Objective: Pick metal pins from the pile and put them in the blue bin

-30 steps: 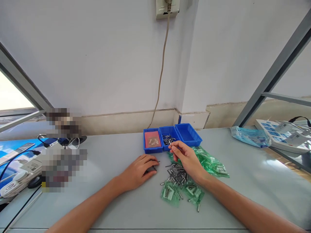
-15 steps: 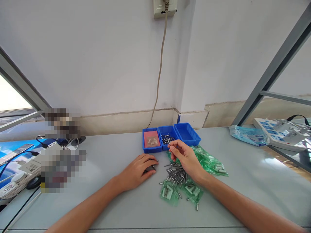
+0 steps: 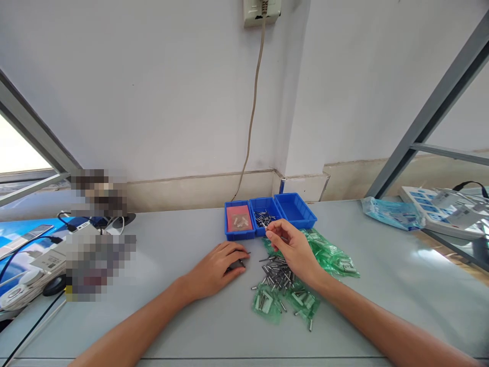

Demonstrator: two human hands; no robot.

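My left hand (image 3: pixel 219 266) rests on the table with its fingers curled, and dark metal pins (image 3: pixel 237 264) show between the thumb and fingers. My right hand (image 3: pixel 293 248) is raised over the pile, thumb and forefinger pinched on a small metal pin, mostly hidden by the fingertips. Beneath it lies a heap of loose metal pins (image 3: pixel 275 275). The middle blue bin (image 3: pixel 264 202), just beyond my right fingertips, holds many similar pins. Small green plastic bags (image 3: pixel 266 303) with pins inside lie nearest me, and a larger green bag (image 3: pixel 334 257) lies beside my right wrist.
The left blue bin (image 3: pixel 240 236) contains a pink sheet and a small clear bag. Another blue bin (image 3: pixel 296 211) stands at the right. Far right are a light-blue plastic packet (image 3: pixel 393 213) and a white panel (image 3: pixel 439 211). Cables and devices (image 3: pixel 49 260) crowd the left side.
My right hand's fingers have shifted slightly around the pinched pin near the middle bin. My left hand stays in place. The whole view has moved a little.
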